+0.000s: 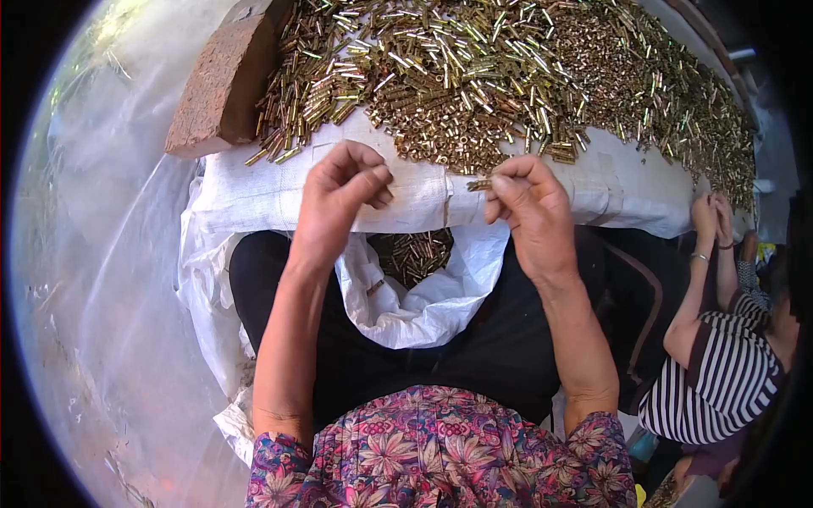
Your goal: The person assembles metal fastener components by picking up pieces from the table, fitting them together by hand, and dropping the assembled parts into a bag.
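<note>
Here's the right hand (533, 207) pinching a small, brass-coloured metal piece (477, 185)! Left hand (339, 188) curls its fingers narrowly; whether they hold anything, I can't tell.

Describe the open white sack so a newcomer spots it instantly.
Start at the white-covered work surface heaped with brass-coloured metal pieces. Just below its near edge, between the person's black-trousered legs, sits the sack. Unlike the flat white covering above, its mouth gapes, showing metal pieces inside.

No lettering, labels, numbers or signs can be read anywhere in this view.
</note>
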A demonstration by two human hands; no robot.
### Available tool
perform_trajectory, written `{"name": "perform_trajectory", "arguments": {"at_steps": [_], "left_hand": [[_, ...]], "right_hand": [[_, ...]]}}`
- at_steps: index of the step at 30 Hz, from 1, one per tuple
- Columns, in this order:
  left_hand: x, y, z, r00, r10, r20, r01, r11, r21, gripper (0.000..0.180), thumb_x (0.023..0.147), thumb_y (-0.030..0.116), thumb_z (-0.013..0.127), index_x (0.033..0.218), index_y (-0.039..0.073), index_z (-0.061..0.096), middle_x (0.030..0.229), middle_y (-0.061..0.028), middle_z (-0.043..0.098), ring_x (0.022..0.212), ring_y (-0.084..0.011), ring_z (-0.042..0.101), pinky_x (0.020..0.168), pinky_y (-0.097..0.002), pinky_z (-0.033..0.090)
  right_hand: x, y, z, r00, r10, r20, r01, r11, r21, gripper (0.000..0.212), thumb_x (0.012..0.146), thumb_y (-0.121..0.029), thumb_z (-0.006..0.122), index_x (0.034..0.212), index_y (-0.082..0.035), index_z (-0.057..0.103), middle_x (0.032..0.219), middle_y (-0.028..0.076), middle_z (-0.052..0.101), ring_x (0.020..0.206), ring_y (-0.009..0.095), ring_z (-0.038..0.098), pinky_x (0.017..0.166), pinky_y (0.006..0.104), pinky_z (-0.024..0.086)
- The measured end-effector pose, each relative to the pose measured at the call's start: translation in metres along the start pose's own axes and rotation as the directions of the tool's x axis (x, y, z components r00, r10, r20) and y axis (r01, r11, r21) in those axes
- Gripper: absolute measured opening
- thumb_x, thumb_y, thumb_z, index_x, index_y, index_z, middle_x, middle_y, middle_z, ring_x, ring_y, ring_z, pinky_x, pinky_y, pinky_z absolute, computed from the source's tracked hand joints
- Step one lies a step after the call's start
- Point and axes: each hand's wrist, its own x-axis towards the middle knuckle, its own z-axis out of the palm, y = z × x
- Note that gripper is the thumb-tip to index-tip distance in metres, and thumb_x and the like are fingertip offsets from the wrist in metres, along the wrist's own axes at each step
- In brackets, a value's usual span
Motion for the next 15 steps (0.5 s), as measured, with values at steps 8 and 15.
{"name": "perform_trajectory", "arguments": {"at_steps": [8, 15], "left_hand": [[-0.042, 0.005, 0.029, 0.985, -0.085, 0.152, 0.115, 0.973, -0.202, 0.008, 0.093, 0.006, 0.059, 0.097, 0.000, 0.057, 0.085, -0.0081, 0.066, 0.072, -0.0121, 0.065, 0.066, -0.0239, 0.053], [-0.047, 0.000, 0.022, 0.975, -0.048, 0.216, 0.111, 0.950, -0.293, 0.010, 0.093, 0.009, 0.062, 0.096, 0.000, 0.058, 0.082, -0.0069, 0.066, 0.068, -0.0108, 0.064, 0.063, -0.0224, 0.053]], "right_hand": [[-0.020, 0.005, 0.034, 0.996, 0.069, 0.048, -0.065, 0.995, -0.076, 0.007, 0.095, -0.009, 0.059, 0.097, -0.003, 0.056, 0.082, 0.005, 0.062, 0.070, 0.011, 0.060, 0.065, 0.0248, 0.051], [-0.028, 0.006, 0.037, 0.989, 0.101, 0.109, -0.095, 0.994, -0.057, 0.008, 0.095, -0.010, 0.059, 0.096, -0.003, 0.055, 0.082, 0.005, 0.062, 0.069, 0.011, 0.060, 0.066, 0.0242, 0.051]]}}
